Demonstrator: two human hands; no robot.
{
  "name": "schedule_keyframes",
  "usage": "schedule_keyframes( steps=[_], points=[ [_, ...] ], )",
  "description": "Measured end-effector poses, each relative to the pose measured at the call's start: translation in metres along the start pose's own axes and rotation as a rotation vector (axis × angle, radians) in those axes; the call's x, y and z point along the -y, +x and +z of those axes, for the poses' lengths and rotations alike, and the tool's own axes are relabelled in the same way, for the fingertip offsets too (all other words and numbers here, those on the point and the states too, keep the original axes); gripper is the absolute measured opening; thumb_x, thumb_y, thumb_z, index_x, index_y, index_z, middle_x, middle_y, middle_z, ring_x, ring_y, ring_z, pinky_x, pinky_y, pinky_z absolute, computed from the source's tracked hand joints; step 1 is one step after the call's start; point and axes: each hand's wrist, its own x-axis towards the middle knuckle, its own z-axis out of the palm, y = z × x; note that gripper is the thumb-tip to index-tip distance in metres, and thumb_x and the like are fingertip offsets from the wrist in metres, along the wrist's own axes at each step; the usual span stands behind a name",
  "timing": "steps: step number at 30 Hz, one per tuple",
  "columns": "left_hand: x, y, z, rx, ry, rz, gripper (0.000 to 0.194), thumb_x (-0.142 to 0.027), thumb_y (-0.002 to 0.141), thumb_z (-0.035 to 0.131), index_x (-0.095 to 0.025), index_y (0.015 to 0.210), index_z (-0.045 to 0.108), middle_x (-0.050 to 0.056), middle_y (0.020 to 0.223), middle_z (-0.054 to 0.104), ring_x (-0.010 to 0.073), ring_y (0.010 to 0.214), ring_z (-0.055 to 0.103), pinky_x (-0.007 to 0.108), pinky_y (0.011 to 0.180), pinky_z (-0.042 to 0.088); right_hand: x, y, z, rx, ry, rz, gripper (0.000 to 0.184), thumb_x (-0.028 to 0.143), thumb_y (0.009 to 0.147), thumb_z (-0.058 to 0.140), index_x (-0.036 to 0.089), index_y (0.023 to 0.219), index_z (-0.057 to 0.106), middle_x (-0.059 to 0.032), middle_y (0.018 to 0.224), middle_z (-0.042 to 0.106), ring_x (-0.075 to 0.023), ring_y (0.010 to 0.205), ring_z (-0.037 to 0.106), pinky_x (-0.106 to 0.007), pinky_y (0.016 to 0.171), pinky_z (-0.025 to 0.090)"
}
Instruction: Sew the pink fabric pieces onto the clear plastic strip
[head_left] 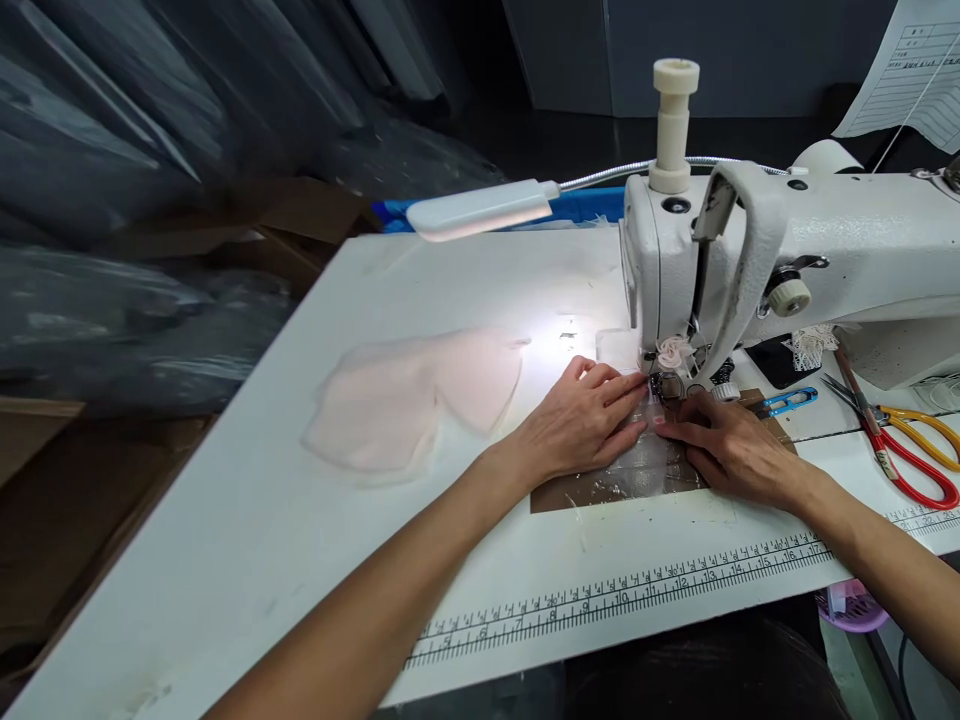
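Observation:
My left hand (589, 420) lies flat, fingers stretched out and close together, their tips beside the presser foot (666, 385) of a white sewing machine (847, 235). It presses on a thin, see-through whitish fabric (651, 460). On the other side of the foot, my right hand (731, 445) is closed, thumb and bent fingers at the fabric's edge. Its fingertips are partly hidden. A ruffled pale pink bit of fabric (673, 352) shows by the needle area. To the left, a sheer pale pink fabric piece (420, 400) is spread on the white table (247, 530).
Scissors with red and yellow handles (911, 440) and blue thread snips (787, 401) lie at right. A lamp (484, 210) lights the table from above. A ruler strip (622, 597) runs along the front edge. Cardboard boxes (45, 520) and plastic sheeting (135, 330) stand at left.

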Motion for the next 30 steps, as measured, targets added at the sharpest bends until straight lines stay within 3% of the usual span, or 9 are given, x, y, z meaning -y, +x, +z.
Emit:
schedule_keyframes(
  steps=[6, 22, 30],
  points=[
    [0.0, -0.0001, 0.0002, -0.064, -0.036, 0.015, 0.034, -0.032, 0.101, 0.042, -0.01, 0.112, 0.067, 0.014, 0.103, 0.073, 0.0244, 0.085, 0.06, 0.041, 0.076, 0.042, -0.0007, -0.0008, 0.0004, 0.006, 0.019, 0.003, 0.036, 0.011, 0.094, 0.047, 0.017, 0.125, 0.063, -0.0141, 0.108, 0.058, -0.0233, 0.095, 0.058, -0.039, 0.081, 0.056],
    [-0.0028, -0.002, 0.0051, -0.034, -0.028, -0.022, 0.035, -0.032, 0.1, 0.043, -0.01, 0.116, 0.065, 0.014, 0.12, 0.069, 0.0263, 0.089, 0.06, 0.042, 0.075, 0.042, -0.0004, -0.0003, 0.0028, -0.052, -0.003, 0.0, 0.034, 0.012, 0.093, 0.045, 0.018, 0.117, 0.068, -0.0128, 0.101, 0.06, -0.0209, 0.09, 0.06, -0.037, 0.076, 0.058],
    [-0.0049, -0.0014, 0.0064, -0.002, 0.025, -0.026, 0.034, -0.031, 0.098, 0.045, -0.012, 0.118, 0.065, 0.015, 0.124, 0.068, 0.027, 0.092, 0.061, 0.044, 0.078, 0.043, -0.004, -0.0009, 0.0031, -0.023, -0.023, 0.011, 0.032, 0.013, 0.094, 0.047, 0.02, 0.115, 0.07, -0.011, 0.099, 0.06, -0.0191, 0.085, 0.061, -0.036, 0.074, 0.059]
  ],
)
